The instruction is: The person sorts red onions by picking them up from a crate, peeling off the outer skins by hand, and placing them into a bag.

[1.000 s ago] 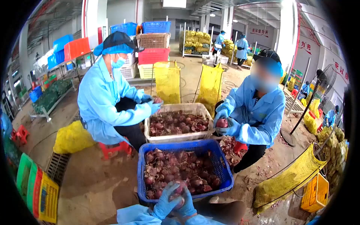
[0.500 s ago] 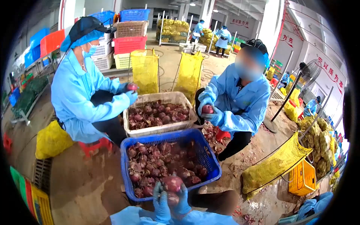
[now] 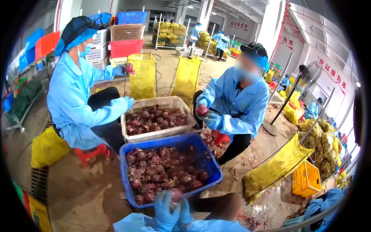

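A red onion [image 3: 176, 195] sits between my two blue-gloved hands, just over the near edge of a blue crate [image 3: 128, 188]. My left hand [image 3: 166, 212] lies across its near side, fingers closed against it. My right hand [image 3: 185, 214] cups it from the right, partly hidden behind the left. Motion blurs the onion slightly. Inside the crate are many red onions [image 3: 155, 178] with loose dry skins.
Beyond stands a white crate [image 3: 154, 101] of onions. A co-worker at left [image 3: 77, 92] and another at right [image 3: 235, 100] each hold an onion. Yellow mesh bags [image 3: 142, 79] hang on frames; a yellow net [image 3: 274, 166] and orange crate [image 3: 306, 179] are at right.
My hands have lowered slightly; the left now covers more of the onion, and the second onion below is no longer visible. The left co-worker's onion has moved toward a mesh bag. The view shifted slightly.
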Demonstrator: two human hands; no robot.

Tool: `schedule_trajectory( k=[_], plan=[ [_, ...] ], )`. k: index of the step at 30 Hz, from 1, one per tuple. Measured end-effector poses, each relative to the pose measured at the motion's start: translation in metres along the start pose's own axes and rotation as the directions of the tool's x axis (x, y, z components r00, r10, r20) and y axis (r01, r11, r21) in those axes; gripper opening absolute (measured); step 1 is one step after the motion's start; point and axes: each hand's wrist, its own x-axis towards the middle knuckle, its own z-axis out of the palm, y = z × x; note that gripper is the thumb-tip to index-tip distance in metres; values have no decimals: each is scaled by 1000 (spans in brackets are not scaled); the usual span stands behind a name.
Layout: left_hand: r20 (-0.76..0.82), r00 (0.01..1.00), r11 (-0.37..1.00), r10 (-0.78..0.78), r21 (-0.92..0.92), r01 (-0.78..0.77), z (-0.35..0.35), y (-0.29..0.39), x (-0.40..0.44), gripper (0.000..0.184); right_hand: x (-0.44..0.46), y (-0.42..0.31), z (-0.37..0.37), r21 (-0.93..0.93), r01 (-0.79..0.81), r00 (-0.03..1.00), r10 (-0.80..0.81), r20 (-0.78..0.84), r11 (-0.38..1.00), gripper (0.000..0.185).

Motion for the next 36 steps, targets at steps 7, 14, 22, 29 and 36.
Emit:
schedule_trajectory(
  k=[7, 14, 22, 29, 36],
  plan=[
    [204, 954, 962, 218, 120, -246, -5, 50, 23, 58, -16, -27, 7, 207, -95, 966, 40, 256, 974, 52],
    [171, 985, 998, -14, -53, 24, 25, 29, 30, 45, -31, -118, 41, 524, 124, 866, -350, 357, 843, 51],
    [291, 877, 914, -383, 259, 313, 81, -34, 25, 47, -117, -367, 56, 454, 744, 424, -871, 248, 491, 29],
    [245, 927, 872, -284, 467, 144, 67, -98, 30, 51, -260, -612, 60, 111, 987, 124, -991, -57, 117, 20],
    [169, 860, 708, -481, 654, 267, 49, -110, 23, 54, -302, -690, 14, -713, 682, -486, -829, -277, -162, 23]
  ],
)
